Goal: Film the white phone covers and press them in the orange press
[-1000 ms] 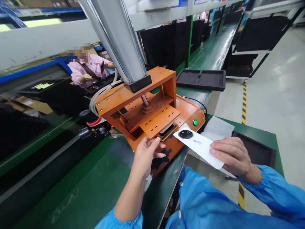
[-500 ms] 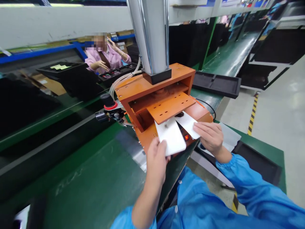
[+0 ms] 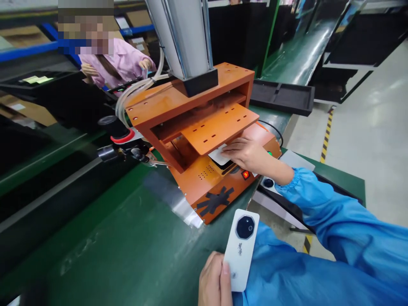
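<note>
Right now, your left hand (image 3: pixel 215 280) has its thumb and fingers clamped on the lower left edge of a white phone (image 3: pixel 241 259), which sits low in view, just in front of your blue gown (image 3: pixel 287 272). Its back is toward you, and the dark camera ring (image 3: pixel 245 227) is at the end away from your fingers. Your right hand (image 3: pixel 245 152) reaches in under the slotted plate (image 3: pixel 219 127) of the orange press (image 3: pixel 191 91), with its fingers stretched out together over a second phone (image 3: pixel 219 155). That one lies on the press bed beneath the front edge of the plate, and only one pale corner of it shows clearly. Your fingertips touch it, but you cannot tell from this angle whether they grip it or just rest on top. Close to your right wrist, the red switch (image 3: pixel 245 174) glows on the front of the press, and the green button (image 3: pixel 269 154) is partly hidden behind your forearm. Black tape (image 3: pixel 215 200) is stuck on the front face to the left of the switch. Below your right sleeve (image 3: pixel 302 191), another phone (image 3: pixel 267 183) shows its camera end
</note>
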A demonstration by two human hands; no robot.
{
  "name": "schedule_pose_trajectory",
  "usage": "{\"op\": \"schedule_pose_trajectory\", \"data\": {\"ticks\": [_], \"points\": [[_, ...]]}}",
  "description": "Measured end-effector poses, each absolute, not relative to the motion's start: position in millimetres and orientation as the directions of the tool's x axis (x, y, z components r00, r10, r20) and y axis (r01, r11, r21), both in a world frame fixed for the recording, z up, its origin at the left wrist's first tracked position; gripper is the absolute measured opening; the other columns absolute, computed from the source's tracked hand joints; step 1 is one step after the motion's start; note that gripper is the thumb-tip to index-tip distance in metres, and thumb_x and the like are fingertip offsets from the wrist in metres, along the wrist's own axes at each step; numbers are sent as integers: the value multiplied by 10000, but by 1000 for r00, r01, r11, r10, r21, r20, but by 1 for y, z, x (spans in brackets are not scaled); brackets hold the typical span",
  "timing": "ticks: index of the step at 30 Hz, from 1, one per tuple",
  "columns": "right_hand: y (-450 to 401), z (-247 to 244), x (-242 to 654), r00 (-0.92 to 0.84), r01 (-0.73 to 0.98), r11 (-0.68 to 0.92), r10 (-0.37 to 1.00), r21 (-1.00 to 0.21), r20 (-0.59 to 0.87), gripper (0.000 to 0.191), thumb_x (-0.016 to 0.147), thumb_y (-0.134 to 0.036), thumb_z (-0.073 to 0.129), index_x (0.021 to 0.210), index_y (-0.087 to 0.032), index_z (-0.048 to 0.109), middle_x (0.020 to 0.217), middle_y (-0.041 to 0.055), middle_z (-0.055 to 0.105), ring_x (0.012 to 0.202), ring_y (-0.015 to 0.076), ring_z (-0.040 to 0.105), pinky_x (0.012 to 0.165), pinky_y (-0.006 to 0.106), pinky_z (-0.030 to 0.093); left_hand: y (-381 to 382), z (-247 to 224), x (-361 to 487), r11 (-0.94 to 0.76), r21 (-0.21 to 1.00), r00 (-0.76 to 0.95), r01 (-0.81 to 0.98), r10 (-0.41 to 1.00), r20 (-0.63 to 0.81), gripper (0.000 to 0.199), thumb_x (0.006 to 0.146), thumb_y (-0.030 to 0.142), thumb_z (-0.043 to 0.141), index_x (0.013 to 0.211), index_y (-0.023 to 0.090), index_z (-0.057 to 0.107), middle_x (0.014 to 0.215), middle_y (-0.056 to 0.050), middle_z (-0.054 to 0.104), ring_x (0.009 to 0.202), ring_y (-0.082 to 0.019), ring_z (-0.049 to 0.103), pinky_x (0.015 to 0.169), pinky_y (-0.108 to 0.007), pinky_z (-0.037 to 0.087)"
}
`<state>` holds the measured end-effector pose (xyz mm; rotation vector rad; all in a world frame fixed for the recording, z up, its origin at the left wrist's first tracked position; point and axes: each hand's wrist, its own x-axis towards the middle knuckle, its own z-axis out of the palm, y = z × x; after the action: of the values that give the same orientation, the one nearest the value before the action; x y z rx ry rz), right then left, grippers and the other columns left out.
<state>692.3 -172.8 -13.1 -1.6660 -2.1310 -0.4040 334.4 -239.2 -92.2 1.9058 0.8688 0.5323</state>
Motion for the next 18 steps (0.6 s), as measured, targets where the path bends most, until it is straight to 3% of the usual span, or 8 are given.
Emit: {"op": "schedule_pose_trajectory", "data": {"ticks": [4,8,11,13,16,18], "points": [[-176,2,692,-215,954,277,900,-114,380,419,1015,-505,525,1243,-197,694,1293,72,706,1194,247,631,1022,425,428,-227,-87,342,-503,842,755,194,625,199,272,1018,188,341,923,209,595,921,-69,639,907,-205,585,838,-343,463],[-180,-1,680,-190,961,253,897,-111,398,646,916,-709,549,1274,-185,671,1352,120,664,1260,300,595,1093,492,355,-205,-79,351,-766,619,806,177,474,356,203,952,113,442,1023,212,604,1236,-90,684,1209,-256,530,1011,-428,392],[-205,-25,668,-65,981,154,837,-119,544,584,960,-626,541,1344,-193,617,1436,147,591,1331,320,535,1100,508,351,-189,-79,361,-892,388,793,231,404,457,145,922,110,482,895,213,581,1437,-93,612,1355,-299,458,1023,-470,326],[-233,-51,666,134,978,20,705,-208,696,473,986,-490,551,1369,-215,589,1407,143,596,1290,302,555,1064,487,402,-179,-82,369,-921,273,771,277,383,510,122,910,131,510,850,217,572,1469,-84,594,1412,-318,424,1021,-486,301],[-278,-91,675,436,899,-236,424,-368,794,361,988,-288,519,1332,-225,610,1201,130,646,1128,279,601,975,466,467,-170,-89,381,-922,204,713,330,385,586,93,906,173,531,857,231,586,1413,-59,644,1471,-311,382,1084,-526,253],[-298,-110,687,480,866,-356,390,-352,786,371,977,-222,502,1329,-234,621,1140,123,638,1063,274,599,937,466,473,-169,-92,387,-913,191,679,361,397,617,103,916,181,519,860,235,586,1390,-52,661,1495,-294,360,1134,-555,203]]}}
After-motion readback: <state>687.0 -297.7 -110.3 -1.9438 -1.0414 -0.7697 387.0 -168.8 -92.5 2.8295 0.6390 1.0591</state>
